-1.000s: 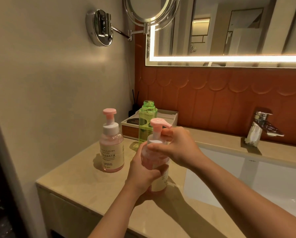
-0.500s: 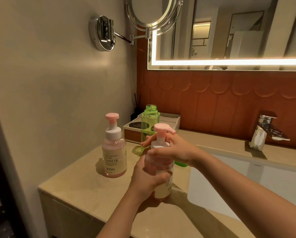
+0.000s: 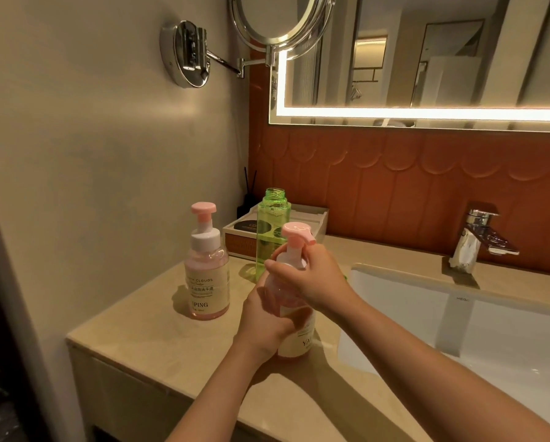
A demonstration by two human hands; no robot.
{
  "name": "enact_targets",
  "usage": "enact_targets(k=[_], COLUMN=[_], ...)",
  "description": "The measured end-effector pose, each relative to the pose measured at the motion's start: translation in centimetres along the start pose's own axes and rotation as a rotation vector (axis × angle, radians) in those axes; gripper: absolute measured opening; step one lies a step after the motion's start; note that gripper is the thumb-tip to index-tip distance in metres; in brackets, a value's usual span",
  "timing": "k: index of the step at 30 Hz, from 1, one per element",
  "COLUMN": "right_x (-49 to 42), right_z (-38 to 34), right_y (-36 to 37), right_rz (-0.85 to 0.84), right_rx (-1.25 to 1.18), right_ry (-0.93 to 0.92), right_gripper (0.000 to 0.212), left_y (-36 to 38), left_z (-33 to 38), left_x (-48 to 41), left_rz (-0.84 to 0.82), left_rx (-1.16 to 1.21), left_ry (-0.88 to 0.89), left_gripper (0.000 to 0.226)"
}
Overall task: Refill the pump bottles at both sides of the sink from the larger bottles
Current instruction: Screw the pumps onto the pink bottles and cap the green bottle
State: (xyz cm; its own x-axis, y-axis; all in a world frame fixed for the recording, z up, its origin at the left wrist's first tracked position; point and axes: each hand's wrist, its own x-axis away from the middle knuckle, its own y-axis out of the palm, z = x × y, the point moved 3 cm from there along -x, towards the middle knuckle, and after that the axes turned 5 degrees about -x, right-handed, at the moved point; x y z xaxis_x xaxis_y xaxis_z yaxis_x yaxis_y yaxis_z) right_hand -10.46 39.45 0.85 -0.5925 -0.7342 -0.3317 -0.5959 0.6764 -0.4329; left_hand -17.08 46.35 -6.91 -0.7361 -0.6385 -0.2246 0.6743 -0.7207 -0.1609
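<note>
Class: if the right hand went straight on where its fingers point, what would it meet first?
Likely the standing pump bottle; the right hand, gripping the held pump bottle, points leftward at it. Depth unclear.

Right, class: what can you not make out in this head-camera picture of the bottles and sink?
Head view only.
Held pump bottle: label and fill level, covered by the left hand and right hand.
Green bottle: lower part, behind those hands.
Sink: right part, cut by the frame edge.
Standing pump bottle: small print, too small.

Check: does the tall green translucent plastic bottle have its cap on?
No, the tall green translucent plastic bottle stands with its threaded neck bare and open.
</note>
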Motion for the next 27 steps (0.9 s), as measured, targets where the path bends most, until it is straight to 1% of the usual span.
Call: enact_targets(k=[2,3,4,7,8,10,11,13,15,17,19,21,24,27], right_x=[0.1,0.2,0.2,-0.4,-0.6,-0.6,-0.4,0.0,0.0,-0.4,-0.9,-1.5,-2.5,-3.2], right_z=[0.1,-0.1,-0.4,-1.3,-1.6,-2.0,-2.2,-2.5,-2.4,-2.0,-1.7,-1.4,-1.0,-0.9], right_y=[0.2,0.0,-0.3,-1.5,-1.9,-2.5,-2.7,-3.0,-3.1,-2.9,-2.5,-2.1,-1.4,-0.6], right_rz=[0.068,0.072,0.039,-0.194,-0.248,-0.304,-0.306,-0.280,-0.248,-0.223,-0.206,-0.177,-0.117,-0.065], right_rx=[0.151,0.236,0.310,0.478,0.505,0.447,0.402,0.415,0.426,0.397,0.396,0.416,0.462,0.445], right_ry=[0.005,0.008,0.016,-0.012,-0.029,-0.024,-0.030,-0.080,-0.119,-0.121,-0.127,-0.142,-0.140,-0.144], right_gripper=[0.037,0.040,0.044,0.059,0.063,0.057,0.050,0.040,0.039,0.040,0.042,0.043,0.043,0.043], left_y=[0.1,0.1,0.1,-0.1,-0.1,-0.1,-0.2,-0.5,-0.6,-0.8,-0.9,-1.0,-1.4,-1.8], left_z=[0.2,0.4,0.5,0.5,0.6,0.6,0.5,0.3,0.3,0.7,1.1,1.2,1.1,0.7], left_x=[0.1,0.2,0.3,0.4,0.5,0.5,0.4,0.4,0.5,0.6,0.6,0.7,0.8,0.5], left_rz=[0.015,0.023,0.029,0.043,0.048,0.072,0.098,0.143,0.179,0.229,0.288,0.359,0.485,0.595], left_rx=[0.006,0.002,-0.001,-0.036,-0.061,-0.103,-0.118,-0.163,-0.238,-0.352,-0.486,-0.548,-0.555,-0.519], left_ry=[-0.006,0.011,0.029,0.057,0.064,0.071,0.063,0.021,0.013,0.025,0.021,0.014,0.043,0.065], left_gripper=[0.072,0.072,0.073,0.073,0.074,0.081,0.084,0.086,0.089,0.092,0.086,0.079,0.070,0.066])
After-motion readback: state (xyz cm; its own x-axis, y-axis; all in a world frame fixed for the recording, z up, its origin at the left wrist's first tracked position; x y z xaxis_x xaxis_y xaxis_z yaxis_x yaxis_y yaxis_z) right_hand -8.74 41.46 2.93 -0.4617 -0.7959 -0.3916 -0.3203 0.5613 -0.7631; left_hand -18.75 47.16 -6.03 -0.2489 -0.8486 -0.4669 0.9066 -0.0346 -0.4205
